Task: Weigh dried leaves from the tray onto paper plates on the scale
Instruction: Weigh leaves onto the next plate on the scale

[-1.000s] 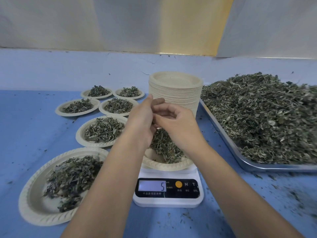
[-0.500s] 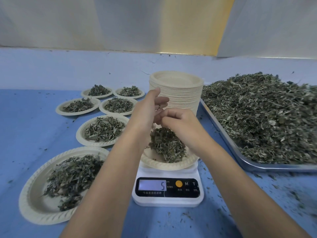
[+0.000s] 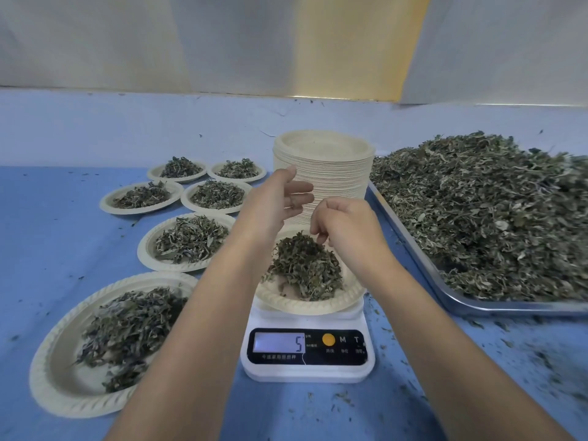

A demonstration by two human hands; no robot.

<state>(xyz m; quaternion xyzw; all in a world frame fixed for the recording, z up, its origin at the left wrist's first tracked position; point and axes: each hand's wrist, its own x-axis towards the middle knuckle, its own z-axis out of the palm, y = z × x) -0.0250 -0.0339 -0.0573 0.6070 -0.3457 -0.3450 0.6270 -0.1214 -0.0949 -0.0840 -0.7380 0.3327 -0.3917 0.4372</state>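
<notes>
A white digital scale (image 3: 307,374) shows 5 on its display. On it sits a paper plate (image 3: 305,308) with a heap of dried leaves (image 3: 305,268). My left hand (image 3: 276,202) hovers above the plate's far left side, fingers straight and spread, holding nothing. My right hand (image 3: 346,224) hangs over the heap with its fingers loosely curled downward, and no leaves show between them. A metal tray (image 3: 509,308) at the right holds a large mound of dried leaves (image 3: 493,218).
A tall stack of unused paper plates (image 3: 337,173) stands just behind the scale, next to the tray. Several filled plates lie to the left, the nearest (image 3: 63,377) by my left forearm. Leaf crumbs litter the blue tabletop (image 3: 47,249) at the right front.
My hands were pressed together over the plate a second ago. They have now drawn apart, the left lifting away with fingers spread. The scale still reads 5.
</notes>
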